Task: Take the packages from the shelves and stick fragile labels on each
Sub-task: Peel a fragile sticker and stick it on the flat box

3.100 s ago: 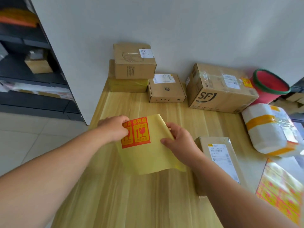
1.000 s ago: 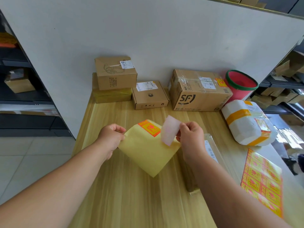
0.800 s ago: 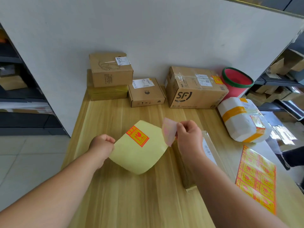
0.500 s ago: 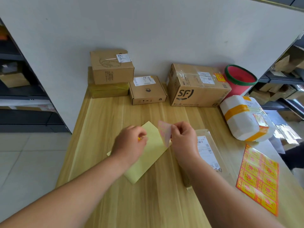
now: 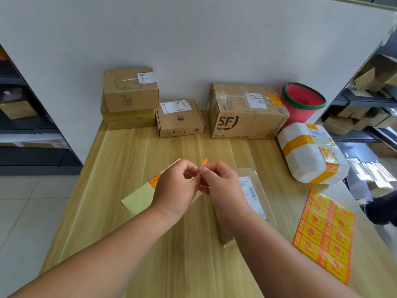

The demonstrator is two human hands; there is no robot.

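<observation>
My right hand (image 5: 223, 183) pinches a small red-and-yellow fragile label (image 5: 205, 161) edge-on above the table. My left hand (image 5: 176, 188) meets it at the fingertips, touching the same label. Under my left hand lies the yellow backing sheet (image 5: 137, 198) with one label still on it. A flat brown package (image 5: 255, 196) with a white shipping slip lies just right of my right hand. A full sheet of fragile labels (image 5: 324, 235) lies at the table's right edge.
Along the wall stand two stacked boxes (image 5: 130, 97), a small flat box (image 5: 179, 119), a large SF box (image 5: 245, 111) and a red bucket (image 5: 303, 102). A white wrapped parcel (image 5: 311, 151) lies at right. Shelves with boxes flank the wooden table (image 5: 120, 160).
My right hand peeled one label off the backing sheet. My left hand let go of the sheet's edge and came to the label; the sheet now lies on the table.
</observation>
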